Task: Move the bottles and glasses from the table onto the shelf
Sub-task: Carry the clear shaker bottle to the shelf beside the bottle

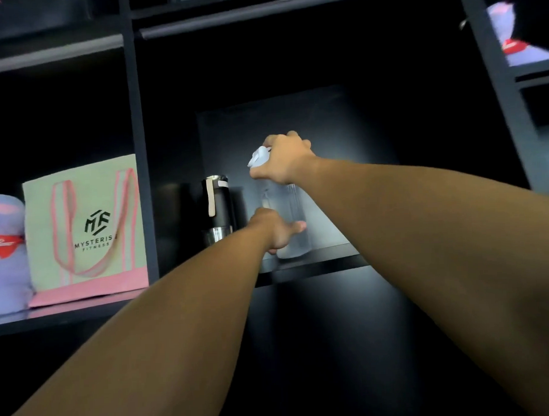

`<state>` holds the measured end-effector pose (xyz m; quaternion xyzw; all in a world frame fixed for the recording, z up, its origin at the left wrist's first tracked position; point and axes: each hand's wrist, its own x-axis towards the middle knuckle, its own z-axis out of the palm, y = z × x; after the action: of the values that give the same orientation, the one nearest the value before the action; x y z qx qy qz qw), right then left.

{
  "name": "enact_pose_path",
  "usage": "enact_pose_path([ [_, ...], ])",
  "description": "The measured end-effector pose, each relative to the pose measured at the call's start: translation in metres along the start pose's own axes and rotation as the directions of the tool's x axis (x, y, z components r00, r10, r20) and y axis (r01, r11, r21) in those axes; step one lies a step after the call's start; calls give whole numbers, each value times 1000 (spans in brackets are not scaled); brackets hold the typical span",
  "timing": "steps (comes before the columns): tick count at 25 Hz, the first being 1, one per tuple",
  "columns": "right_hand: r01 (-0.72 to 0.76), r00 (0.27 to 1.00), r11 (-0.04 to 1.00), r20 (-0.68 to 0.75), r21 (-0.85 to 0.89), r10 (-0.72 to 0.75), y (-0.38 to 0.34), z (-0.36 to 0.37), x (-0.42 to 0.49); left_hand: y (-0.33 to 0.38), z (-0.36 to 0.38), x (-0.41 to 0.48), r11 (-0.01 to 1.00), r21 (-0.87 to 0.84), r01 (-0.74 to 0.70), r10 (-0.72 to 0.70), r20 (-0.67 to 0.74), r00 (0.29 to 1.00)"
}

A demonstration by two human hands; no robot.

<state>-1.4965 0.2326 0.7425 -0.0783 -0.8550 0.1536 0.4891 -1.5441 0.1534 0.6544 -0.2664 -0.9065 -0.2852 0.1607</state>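
Two hands (284, 159) largely cover the clear bottle (294, 235)

The green-and-pink tote bag (84, 230) reads "MF" above "MYSTERISE FITNESS", partly hidden.

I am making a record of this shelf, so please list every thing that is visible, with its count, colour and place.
Clear bottle: one, see-through with a white cap, at the front edge of the middle compartment, both hands on it.
Black bottle: one, black with a silver base and a beige strap, just left of the clear bottle.
Tote bag: one, pale green and pink, left compartment.
Rolled towels: two, light purple with red bands, one far left, one upper right.
Shelf: one, black.
Left hand: on the clear bottle's lower body.
Right hand: on the cap.
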Motion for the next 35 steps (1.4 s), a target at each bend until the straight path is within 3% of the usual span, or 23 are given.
enact_pose_path([
  [12, 81, 995, 995, 69, -50, -78, 33, 67, 40, -11, 19, 32, 974, 220, 61, -49, -59, 997],
  [16, 78, 988, 994, 131, 74, -87, 33, 62, 29, -13, 14, 29, 918, 388, 83, -52, -88, 995],
  [19, 59, 979, 996, 192, 68, -71, 41, 65, 13, -19, 13, 23, 895, 445, 36, -5, -72, 997],
  [25, 54, 988, 997, 140, 58, -61, 48, 25, -39, -26, 1, -32, 969, 249, -11, 39, -108, 993],
  [29, 40, 993, 998, 112, 44, -44, 39, -30, -85, -20, -21, -93, 990, 40, -133, 138, -226, 964],
  [32, -27, 995, 1000, 96, -14, 28, 25, -82, -137, -8, -32, -158, 954, -186, -234, 178, -273, 945],
  [35, -98, 993, 994, 59, -53, 101, 10, -130, -203, -3, -28, -222, 892, -379, -245, 179, -200, 963],
])
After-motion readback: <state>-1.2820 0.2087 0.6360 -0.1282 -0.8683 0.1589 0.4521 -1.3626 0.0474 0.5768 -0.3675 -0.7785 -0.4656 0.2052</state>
